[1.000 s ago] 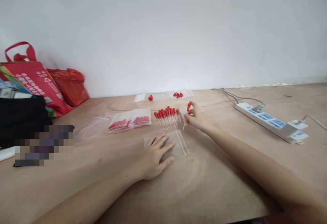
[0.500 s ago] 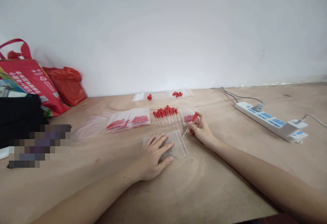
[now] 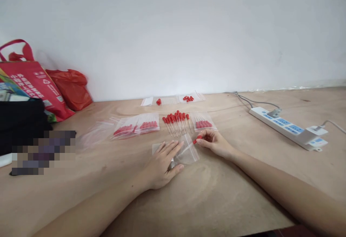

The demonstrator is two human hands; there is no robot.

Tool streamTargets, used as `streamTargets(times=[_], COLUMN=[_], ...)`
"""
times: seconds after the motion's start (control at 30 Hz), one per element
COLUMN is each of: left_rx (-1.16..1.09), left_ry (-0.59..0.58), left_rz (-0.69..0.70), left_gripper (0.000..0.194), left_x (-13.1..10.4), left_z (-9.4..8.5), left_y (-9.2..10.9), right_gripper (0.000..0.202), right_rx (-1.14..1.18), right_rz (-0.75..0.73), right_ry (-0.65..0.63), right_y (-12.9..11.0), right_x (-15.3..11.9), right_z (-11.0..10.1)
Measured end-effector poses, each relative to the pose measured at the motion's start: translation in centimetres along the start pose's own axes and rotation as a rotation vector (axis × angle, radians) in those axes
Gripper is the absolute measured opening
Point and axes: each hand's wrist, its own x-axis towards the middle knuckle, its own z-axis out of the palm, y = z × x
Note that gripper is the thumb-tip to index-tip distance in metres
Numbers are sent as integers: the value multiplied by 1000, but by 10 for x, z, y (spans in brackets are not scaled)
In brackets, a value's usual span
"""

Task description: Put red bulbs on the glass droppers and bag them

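My left hand [image 3: 165, 163] lies flat with fingers apart on a clear zip bag [image 3: 191, 153], pressing it to the table. My right hand [image 3: 213, 142] pinches the red rubber bulb of a dropper [image 3: 197, 139] at the bag's right end, and its thin glass tube reaches into the bag. Just behind the bag, several red-capped droppers [image 3: 177, 119] lie fanned out, bulbs pointing away from me. Filled bags of droppers lie to both sides, a pair of bags [image 3: 137, 124] on the left and a single bag [image 3: 204, 121] on the right.
Toward the wall are bags [image 3: 173, 100] with loose red bulbs and clear tubes. A stack of clear bags [image 3: 96, 132] lies left. A white power strip [image 3: 286, 127] with cables stands right. Red carrier bags [image 3: 70, 89] and black cloth [image 3: 23, 125] crowd the far left.
My right hand has moved slightly left and tilted the dropper down, so its glass tube now runs into the zip bag. My left hand has stayed in place.
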Motion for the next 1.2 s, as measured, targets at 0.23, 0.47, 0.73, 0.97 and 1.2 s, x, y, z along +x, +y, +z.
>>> streamTargets(times=[0.23,0.47,0.73,0.97,1.2], left_rx=[-1,7,-43,-135,-136], left_ry=[4,11,14,7,18], left_rz=[3,12,35,53,102], left_gripper=[57,57,63,48,39], left_x=[1,0,0,-4,-4], left_z=[2,2,0,-12,-9], left_y=[0,-1,-3,-20,-25], right_gripper=[28,26,28,23,18], right_rx=[-63,-92,181,46,-383], right_rz=[-82,-221,-30,-41,-284], right_ry=[-305,-285,-391,-377,-403], right_y=[-6,-10,-7,1,-15], right_x=[-4,-8,-8,6,4], right_z=[1,12,16,-3,-9])
